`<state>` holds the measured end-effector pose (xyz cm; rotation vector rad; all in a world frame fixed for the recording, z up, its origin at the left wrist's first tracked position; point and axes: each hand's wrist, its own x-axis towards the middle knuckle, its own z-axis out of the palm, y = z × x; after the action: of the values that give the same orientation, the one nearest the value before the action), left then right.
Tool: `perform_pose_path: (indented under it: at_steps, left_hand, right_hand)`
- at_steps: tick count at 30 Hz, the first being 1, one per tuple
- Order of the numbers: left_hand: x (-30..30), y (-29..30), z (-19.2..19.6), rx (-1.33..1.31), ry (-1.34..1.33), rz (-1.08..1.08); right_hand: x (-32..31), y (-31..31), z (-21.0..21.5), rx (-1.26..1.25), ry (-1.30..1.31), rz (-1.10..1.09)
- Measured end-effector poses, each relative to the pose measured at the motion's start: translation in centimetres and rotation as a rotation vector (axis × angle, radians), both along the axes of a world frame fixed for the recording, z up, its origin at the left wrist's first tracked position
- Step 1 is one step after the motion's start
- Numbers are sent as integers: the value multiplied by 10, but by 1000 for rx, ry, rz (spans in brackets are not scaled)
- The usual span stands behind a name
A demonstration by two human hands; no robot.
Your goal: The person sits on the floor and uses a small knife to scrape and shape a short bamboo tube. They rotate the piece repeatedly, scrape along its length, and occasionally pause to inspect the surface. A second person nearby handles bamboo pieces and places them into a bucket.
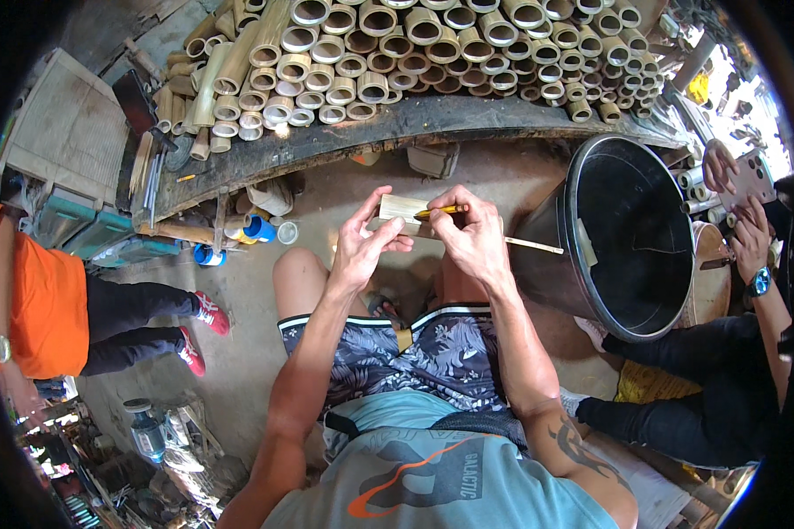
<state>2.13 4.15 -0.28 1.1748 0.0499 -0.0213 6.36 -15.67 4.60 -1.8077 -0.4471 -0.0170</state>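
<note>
A pale bamboo strip (406,212) is held above the person's knees, its thin end reaching right toward a black bucket (631,238). The left hand (362,247) has its fingers clamped on the strip's wide end; the right hand (472,234) pinches a yellow pencil (441,211) against it. Stacked bamboo tubes (415,53) lie beyond.

Dusty concrete floor (238,353) — stacked cut bamboo tubes (415,53), black bucket (626,238), blue tape rolls (260,229).
</note>
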Motion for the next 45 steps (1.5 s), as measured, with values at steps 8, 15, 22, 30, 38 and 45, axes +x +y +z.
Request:
perform_pose_path:
  at_steps: [8, 15, 22, 30, 38, 45]
  left_hand:
    - [0, -1, 1, 12, 6, 3]
    - [-1, 0, -2, 12, -2, -1]
    - [-1, 4, -9, -39, -6, -9]
    - [3, 5, -14, -14, 7, -19]
    - [3, 6, -14, 15, -3, -11]
    - [3, 5, -12, -4, 12, -13]
  right_hand:
    - [-3, 3, 8, -12, -74, -16]
    - [-4, 2, 6, -68, -42, 24]
    - [5, -35, 10, 321, 162, -97]
    - [7, -60, -12, 26, 50, -145]
    - [4, -58, -11, 13, -9, -165]
    - [6, -57, -14, -8, -56, -178]
